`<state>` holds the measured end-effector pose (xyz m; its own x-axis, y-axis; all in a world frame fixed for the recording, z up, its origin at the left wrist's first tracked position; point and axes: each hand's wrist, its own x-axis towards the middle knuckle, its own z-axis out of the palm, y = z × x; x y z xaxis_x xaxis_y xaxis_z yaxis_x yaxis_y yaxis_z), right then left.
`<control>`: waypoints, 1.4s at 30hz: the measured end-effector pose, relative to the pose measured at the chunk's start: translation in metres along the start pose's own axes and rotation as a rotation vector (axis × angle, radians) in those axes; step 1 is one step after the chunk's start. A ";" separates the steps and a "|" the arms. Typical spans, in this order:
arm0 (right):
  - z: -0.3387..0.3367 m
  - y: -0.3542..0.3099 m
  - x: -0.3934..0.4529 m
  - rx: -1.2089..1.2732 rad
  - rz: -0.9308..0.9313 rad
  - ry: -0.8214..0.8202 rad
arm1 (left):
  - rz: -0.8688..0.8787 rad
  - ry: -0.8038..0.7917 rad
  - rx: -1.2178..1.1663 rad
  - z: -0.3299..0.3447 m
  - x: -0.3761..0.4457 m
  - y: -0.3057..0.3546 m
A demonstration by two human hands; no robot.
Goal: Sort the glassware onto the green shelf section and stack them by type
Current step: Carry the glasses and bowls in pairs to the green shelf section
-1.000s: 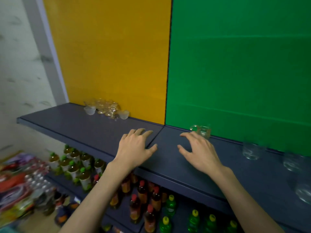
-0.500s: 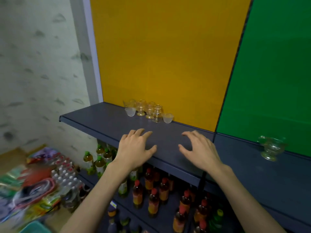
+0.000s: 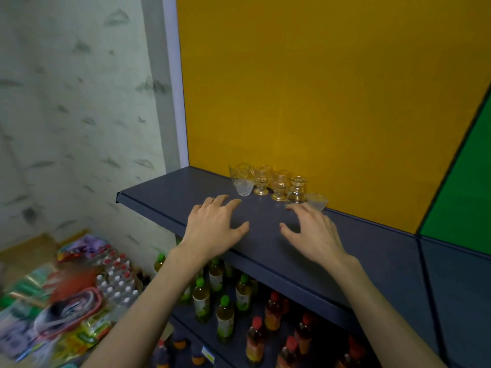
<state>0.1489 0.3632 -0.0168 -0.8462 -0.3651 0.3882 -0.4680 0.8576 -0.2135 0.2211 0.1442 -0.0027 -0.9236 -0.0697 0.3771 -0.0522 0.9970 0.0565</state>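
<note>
Glass cups (image 3: pixel 276 183) clustered by yellow panel (image 3: pixel 318 102); both hands empty.

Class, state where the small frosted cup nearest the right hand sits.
The frosted cup stands on the shelf before the yellow panel, just beyond the right hand.

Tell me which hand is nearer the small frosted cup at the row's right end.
Right. The right hand has its fingertips just short of the frosted cup; the left hand lies well to its left.
</note>
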 end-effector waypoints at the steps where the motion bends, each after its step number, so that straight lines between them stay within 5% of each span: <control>1: 0.005 -0.003 0.012 0.015 0.006 0.008 | -0.001 -0.010 0.002 0.001 0.011 -0.010; 9: 0.024 -0.002 0.097 -0.013 0.095 0.132 | 0.048 0.013 0.007 0.016 0.109 -0.070; 25: 0.051 0.017 0.131 -0.181 0.427 0.127 | 0.102 -0.053 -0.229 0.102 0.261 -0.126; 42: 0.060 0.041 0.113 -0.258 0.636 0.107 | 0.042 -0.151 -0.433 0.161 0.326 -0.115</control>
<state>0.0184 0.3355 -0.0355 -0.8999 0.2638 0.3473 0.1977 0.9566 -0.2143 -0.1352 0.0122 -0.0348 -0.9682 0.0080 0.2499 0.1202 0.8914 0.4370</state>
